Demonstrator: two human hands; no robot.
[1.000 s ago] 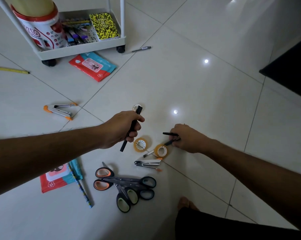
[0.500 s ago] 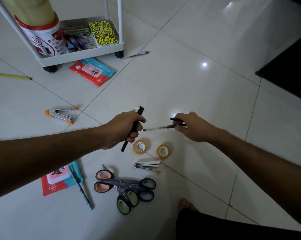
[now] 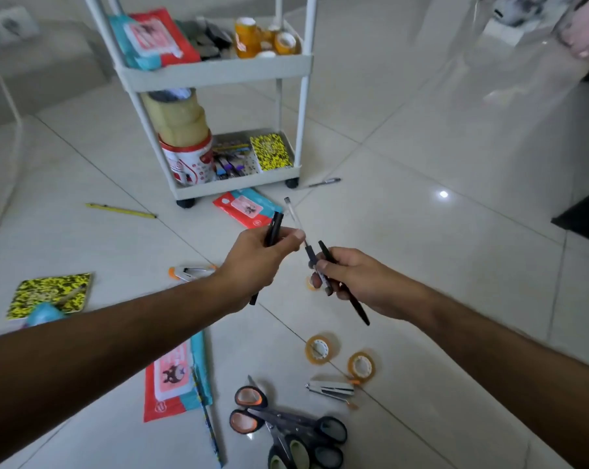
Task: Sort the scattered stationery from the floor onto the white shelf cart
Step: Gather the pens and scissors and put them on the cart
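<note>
Both hands meet above the floor: left hand (image 3: 259, 255) grips a black marker (image 3: 273, 228) and pinches a clear pen (image 3: 294, 214); right hand (image 3: 357, 279) holds black pens (image 3: 350, 299); scissors (image 3: 286, 424), tape rolls (image 3: 320, 348) lie below; white shelf cart (image 3: 215, 71) beyond.

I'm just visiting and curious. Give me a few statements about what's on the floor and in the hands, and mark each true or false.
1. Both hands hold pens. True: the left hand and the right hand each grip some.
2. The scissors are on the cart. False: they lie on the floor.
3. Two small tape rolls lie on the floor near the scissors. True.
4. The yellow pencil is in the right hand. False: it lies on the floor, left of the cart.
</note>
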